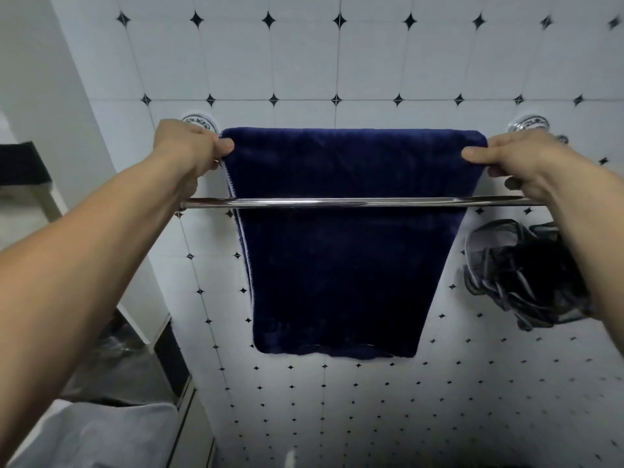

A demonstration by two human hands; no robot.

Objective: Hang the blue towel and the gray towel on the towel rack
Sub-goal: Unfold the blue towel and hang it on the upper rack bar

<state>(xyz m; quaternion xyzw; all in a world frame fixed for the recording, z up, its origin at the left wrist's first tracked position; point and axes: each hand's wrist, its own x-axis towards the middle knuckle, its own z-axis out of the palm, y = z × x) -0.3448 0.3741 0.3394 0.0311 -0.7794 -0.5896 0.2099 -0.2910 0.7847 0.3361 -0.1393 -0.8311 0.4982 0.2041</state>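
The dark blue towel (337, 251) hangs folded over the back bar of the chrome towel rack (337, 201), behind the bare front bar. My left hand (189, 146) pinches the towel's upper left edge beside the left wall mount. My right hand (516, 160) pinches its upper right edge near the right mount. The towel's lower hem hangs level well below the front bar. A gray cloth (101, 430) that may be the gray towel lies at the bottom left.
A dark mesh bag (520, 275) hangs on the tiled wall (371, 62) below the rack's right end. At left stand a white wall corner and a bin with a clear liner (125, 359).
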